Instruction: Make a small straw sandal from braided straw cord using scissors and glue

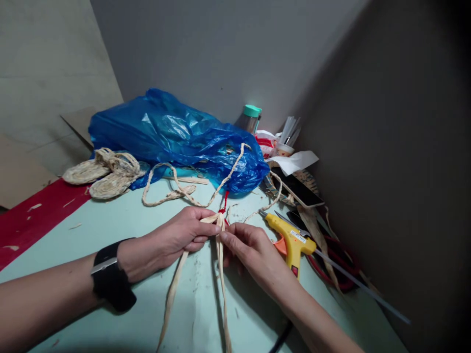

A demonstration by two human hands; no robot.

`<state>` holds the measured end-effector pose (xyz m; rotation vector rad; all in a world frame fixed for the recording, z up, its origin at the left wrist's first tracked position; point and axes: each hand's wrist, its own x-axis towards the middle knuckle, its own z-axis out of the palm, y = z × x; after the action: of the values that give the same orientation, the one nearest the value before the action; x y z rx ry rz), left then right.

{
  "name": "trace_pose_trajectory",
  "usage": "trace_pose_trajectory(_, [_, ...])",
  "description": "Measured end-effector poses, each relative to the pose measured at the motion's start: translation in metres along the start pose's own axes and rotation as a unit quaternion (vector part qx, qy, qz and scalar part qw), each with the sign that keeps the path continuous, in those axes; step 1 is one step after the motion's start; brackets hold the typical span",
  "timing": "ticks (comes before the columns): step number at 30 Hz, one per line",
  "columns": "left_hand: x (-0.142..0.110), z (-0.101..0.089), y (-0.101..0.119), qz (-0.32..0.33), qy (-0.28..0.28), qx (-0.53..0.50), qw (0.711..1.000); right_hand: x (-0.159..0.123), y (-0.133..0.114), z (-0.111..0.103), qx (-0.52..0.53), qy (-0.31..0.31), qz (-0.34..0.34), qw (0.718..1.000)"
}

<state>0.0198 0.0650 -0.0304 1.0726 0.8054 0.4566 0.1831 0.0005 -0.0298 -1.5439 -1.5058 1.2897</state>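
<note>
Pale, flat strands of dried plant fibre (221, 264) are gathered under a red tie (222, 210) in the middle of the table. My left hand (186, 230), with a black band on its wrist, pinches the strands just below the tie. One strand (172, 289) hangs from it toward the table's near side. From the other side my right hand (248, 245) closes thumb and fingers on the strands, its lower fingers partly hidden. A braided cord (187, 196) of similar fibre loops over the table behind both hands.
A blue plastic bag (165, 127) lies at the back, with woven slippers (116, 179) on its left. Right of my hands are a yellow glue gun (290, 235) with a long glue stick, red-handled scissors (348, 284), a phone (301, 189) and a green-lidded bottle (252, 117). A grey wall stands close behind.
</note>
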Motion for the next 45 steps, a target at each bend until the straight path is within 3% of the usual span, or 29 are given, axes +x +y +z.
trace_pose_trajectory(7, [-0.003, 0.008, -0.003, 0.029, 0.019, 0.024, 0.999, 0.001, -0.002, 0.003, -0.114, 0.082, -0.038, 0.989])
trace_pose_trajectory(15, [-0.006, 0.014, 0.000, 0.047, 0.008, 0.039, 0.998, 0.001, -0.008, 0.012, -0.163, 0.128, 0.004, 0.978])
trace_pose_trajectory(33, [0.000, 0.013, -0.003, 0.056, 0.023, 0.164, 0.985, -0.002, 0.002, 0.022, -0.298, 0.129, -0.094, 0.941])
trace_pose_trajectory(45, [0.000, 0.015, 0.002, 0.044, 0.008, 0.170, 0.984, -0.003, -0.004, 0.025, -0.340, 0.093, -0.067, 0.934])
